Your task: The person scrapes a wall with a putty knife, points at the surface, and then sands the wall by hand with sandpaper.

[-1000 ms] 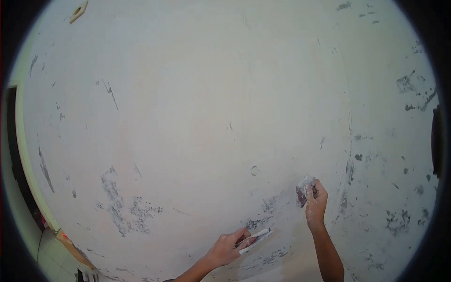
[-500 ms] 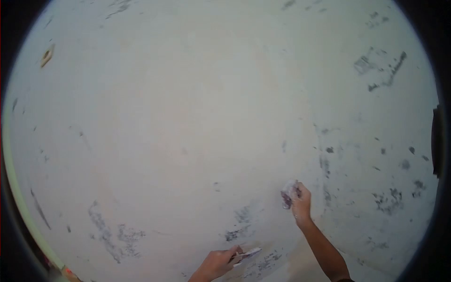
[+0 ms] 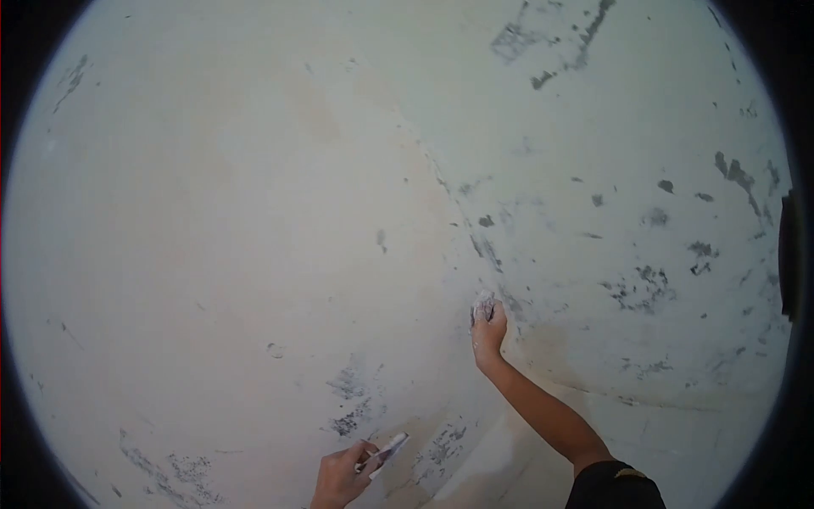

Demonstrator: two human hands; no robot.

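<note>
My left hand (image 3: pixel 337 479), low in the view, is closed around a putty knife (image 3: pixel 388 451) whose thin flat blade carries white filler and points up to the right. Higher up and to the right, my right hand (image 3: pixel 489 335) grips a second putty knife (image 3: pixel 483 305), smeared with white filler and partly hidden by the fingers. That blade is at the pale wall (image 3: pixel 254 212), close to a rough seam of dark marks (image 3: pixel 487 250). Filler flecks the right hand and wrist.
Dark scuffed patches (image 3: pixel 352 399) lie above the left hand, with another (image 3: pixel 443 450) to its right. Several dark chips and stains (image 3: pixel 644 288) spread over the right side of the wall. A horizontal crack line (image 3: pixel 627 399) runs at lower right. A dark object (image 3: pixel 788 254) shows at the right edge.
The view has swung right, so the wall marks sit further left. My right hand has moved nearer the dark seam, its putty knife turned upward. The left putty knife tilts more steeply.
</note>
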